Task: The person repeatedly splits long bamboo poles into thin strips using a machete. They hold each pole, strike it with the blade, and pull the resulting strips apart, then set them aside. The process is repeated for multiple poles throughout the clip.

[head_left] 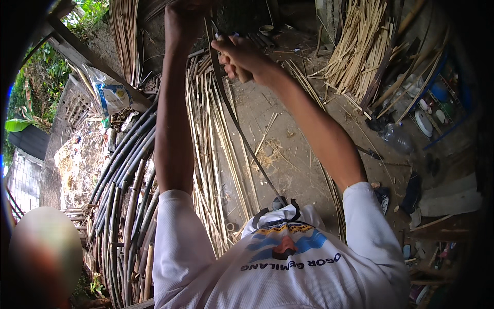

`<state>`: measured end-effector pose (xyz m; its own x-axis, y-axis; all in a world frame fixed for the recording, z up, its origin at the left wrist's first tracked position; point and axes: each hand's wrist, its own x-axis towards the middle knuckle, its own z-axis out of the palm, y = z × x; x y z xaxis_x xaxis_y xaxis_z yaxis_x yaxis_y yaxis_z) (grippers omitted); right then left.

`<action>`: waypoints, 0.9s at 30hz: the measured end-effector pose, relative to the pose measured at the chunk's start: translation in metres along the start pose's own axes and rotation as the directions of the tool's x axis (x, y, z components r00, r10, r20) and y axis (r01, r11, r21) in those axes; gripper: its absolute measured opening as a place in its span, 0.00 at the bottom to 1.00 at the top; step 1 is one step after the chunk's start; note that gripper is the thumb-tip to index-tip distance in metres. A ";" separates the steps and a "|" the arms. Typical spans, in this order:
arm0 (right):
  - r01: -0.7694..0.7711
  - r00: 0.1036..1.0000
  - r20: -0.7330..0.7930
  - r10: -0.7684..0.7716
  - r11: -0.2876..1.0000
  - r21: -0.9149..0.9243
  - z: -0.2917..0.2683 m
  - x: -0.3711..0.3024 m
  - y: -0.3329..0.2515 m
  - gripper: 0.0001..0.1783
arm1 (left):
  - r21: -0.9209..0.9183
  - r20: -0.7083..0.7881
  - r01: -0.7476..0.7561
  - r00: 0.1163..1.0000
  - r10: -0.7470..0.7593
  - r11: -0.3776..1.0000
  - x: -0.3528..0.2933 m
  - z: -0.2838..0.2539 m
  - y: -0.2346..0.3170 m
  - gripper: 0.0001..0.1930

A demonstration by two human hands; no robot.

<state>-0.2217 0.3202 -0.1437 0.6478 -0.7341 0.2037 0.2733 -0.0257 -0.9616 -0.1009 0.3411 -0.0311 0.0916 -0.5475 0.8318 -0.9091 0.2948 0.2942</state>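
At the top edge my left hand (186, 15) is closed, partly cut off by the picture's rim and in shadow; what it grips cannot be made out. Just right of it and a little nearer, my right hand (244, 59) is wrapped around a tan wooden handle (245, 77); the tool's other end is not clear. A long, dark bamboo strip (239, 129) passes between the two hands. It curves down toward me, its lower end close to my shirt hem, by a dark shape on the floor.
Pale split bamboo (208, 149) lies on the floor left of centre, beside dark bamboo poles (121, 170). A bundle of light slats (357, 49) leans at the back right. Shavings (270, 152) dot the concrete floor. A clear plastic bottle (396, 136) and a blue-edged rack (442, 103) are at right.
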 end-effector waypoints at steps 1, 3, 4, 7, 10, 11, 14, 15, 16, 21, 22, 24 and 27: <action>0.003 1.000 0.024 -0.004 0.999 0.034 0.000 -0.006 0.005 0.26 | 0.015 0.010 -0.002 1.000 0.002 1.000 0.000 0.001 -0.002 0.18; 0.121 0.979 -0.107 -0.173 0.918 -0.377 -0.004 -0.006 0.013 0.23 | 0.044 0.035 -0.015 0.999 0.013 0.999 0.001 0.006 -0.005 0.16; 0.150 0.929 -0.165 -0.332 0.745 -0.650 -0.005 -0.002 0.025 0.22 | -0.057 0.014 -0.050 0.999 0.051 0.997 0.000 0.014 -0.007 0.16; 0.168 0.849 -0.140 -0.509 0.511 -0.843 -0.007 -0.003 0.034 0.22 | -0.259 -0.008 -0.058 0.998 0.058 0.964 -0.007 0.024 -0.015 0.13; 0.218 0.944 -0.152 -0.294 0.897 -0.386 0.010 -0.016 0.028 0.25 | -0.196 0.022 0.038 0.999 -0.034 0.980 -0.014 0.017 -0.011 0.11; 0.166 0.954 -0.171 -0.246 0.909 -0.382 0.014 -0.008 0.043 0.26 | -0.307 0.010 0.063 0.998 -0.063 0.950 -0.011 0.015 -0.007 0.11; -0.188 0.944 -0.327 0.051 0.896 -0.401 -0.012 0.003 0.142 0.31 | -0.501 0.044 0.112 0.994 -0.104 0.858 0.004 0.024 0.049 0.12; -0.243 0.938 -0.330 0.110 0.885 -0.398 0.014 0.006 0.166 0.33 | -0.372 0.052 0.124 0.992 -0.112 0.920 0.011 -0.012 0.066 0.14; -0.368 0.870 -0.468 0.155 0.837 -0.406 -0.029 0.006 0.200 0.35 | -0.379 0.099 0.116 0.991 -0.085 0.918 0.021 0.016 0.077 0.16; -0.210 0.963 -0.262 0.064 0.788 -0.579 0.029 -0.017 0.182 0.37 | -0.540 0.147 0.102 0.989 -0.025 0.836 0.048 -0.037 0.012 0.28; -0.151 0.962 -0.273 -0.012 0.810 -0.566 0.041 -0.022 0.165 0.35 | -0.577 0.115 0.130 0.990 -0.077 0.806 0.041 -0.045 -0.003 0.28; -0.076 0.919 -0.359 -0.163 0.819 -0.569 0.006 -0.022 0.148 0.34 | -0.647 0.179 0.155 0.983 -0.048 0.747 0.021 -0.002 -0.028 0.30; 0.025 0.914 -0.312 -0.260 0.802 -0.597 0.015 -0.015 0.136 0.30 | -0.454 0.412 0.248 0.910 -0.046 0.856 -0.048 0.013 -0.082 0.33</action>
<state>-0.1838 0.3383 -0.2746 0.2991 -0.8756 0.3792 -0.1897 -0.4440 -0.8757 -0.0360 0.3333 -0.1014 -0.0425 -0.8342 0.5498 -0.5711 0.4718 0.6717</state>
